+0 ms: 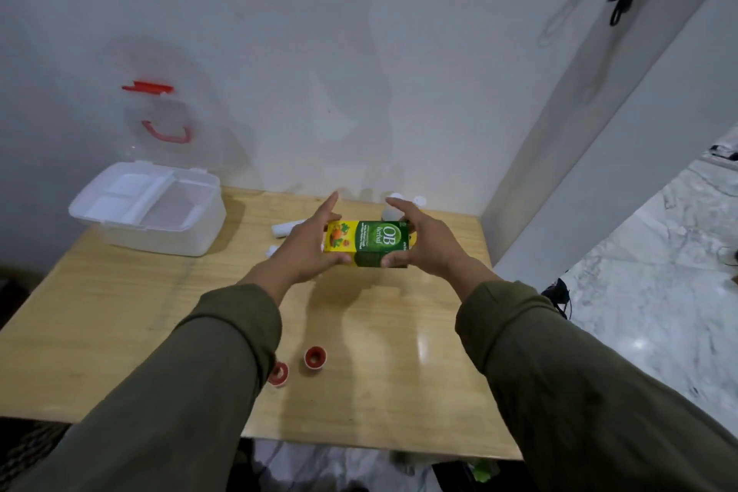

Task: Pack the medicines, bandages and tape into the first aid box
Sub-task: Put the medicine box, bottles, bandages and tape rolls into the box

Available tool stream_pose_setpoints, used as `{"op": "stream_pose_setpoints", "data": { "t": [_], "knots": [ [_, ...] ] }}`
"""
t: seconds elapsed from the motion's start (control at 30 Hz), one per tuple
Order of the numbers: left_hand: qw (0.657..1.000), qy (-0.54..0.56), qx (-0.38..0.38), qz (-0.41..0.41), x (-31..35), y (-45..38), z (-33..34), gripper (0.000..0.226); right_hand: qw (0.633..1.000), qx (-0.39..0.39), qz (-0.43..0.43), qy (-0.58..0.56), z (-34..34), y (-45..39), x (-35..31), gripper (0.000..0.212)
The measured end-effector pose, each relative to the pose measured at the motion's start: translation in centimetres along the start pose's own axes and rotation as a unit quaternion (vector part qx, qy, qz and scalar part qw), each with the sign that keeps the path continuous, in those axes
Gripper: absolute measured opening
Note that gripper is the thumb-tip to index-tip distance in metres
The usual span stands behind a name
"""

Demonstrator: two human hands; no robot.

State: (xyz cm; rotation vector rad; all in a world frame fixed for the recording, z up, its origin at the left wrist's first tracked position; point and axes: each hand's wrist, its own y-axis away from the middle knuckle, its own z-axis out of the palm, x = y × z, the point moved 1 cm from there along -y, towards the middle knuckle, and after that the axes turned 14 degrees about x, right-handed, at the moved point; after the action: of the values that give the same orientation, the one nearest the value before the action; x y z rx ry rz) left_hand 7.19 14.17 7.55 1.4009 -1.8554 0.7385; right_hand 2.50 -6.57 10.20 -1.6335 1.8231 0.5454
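Two hands hold one carton above the table's (120,312) middle. At the far left corner sits the white box (151,212), its clear lid (159,120) up against the wall. Two red tape rolls (315,359) lie near the front edge. The left hand (305,248) grasps the carton's (369,243) yellow end, forefinger straight; the right hand (423,240) grips its green end. White rolls (285,228) lie behind, by the far edge.

2 long sleeves (191,371) — olive-green
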Motion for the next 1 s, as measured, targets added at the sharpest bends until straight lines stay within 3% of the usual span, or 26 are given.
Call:
{"op": "stream_pose_setpoints", "data": {
  "t": [0.23,0.53,0.8,1.0],
  "knots": [
    [0.997,0.008,0.076,0.001,-1.2,-0.6,-6.8,0.102,0.996,0.049,-0.026,-0.064,2.3,-1.9,-6.2,0.113],
    [0.99,-0.007,0.135,-0.03,-7.9,-1.9,-17.0,0.087,0.993,0.039,-0.061,-0.089,10.4,-6.1,-15.1,0.111],
    [0.989,0.009,0.124,-0.075,-15.1,-4.7,-23.5,0.086,0.997,0.023,-0.058,-0.051,17.7,-10.3,-19.8,0.112],
    [0.991,-0.052,0.111,-0.045,-18.9,-7.2,-25.2,0.09,0.999,0.013,-0.041,-0.006,20.3,-12.2,-20.8,0.114]
  ]
}}
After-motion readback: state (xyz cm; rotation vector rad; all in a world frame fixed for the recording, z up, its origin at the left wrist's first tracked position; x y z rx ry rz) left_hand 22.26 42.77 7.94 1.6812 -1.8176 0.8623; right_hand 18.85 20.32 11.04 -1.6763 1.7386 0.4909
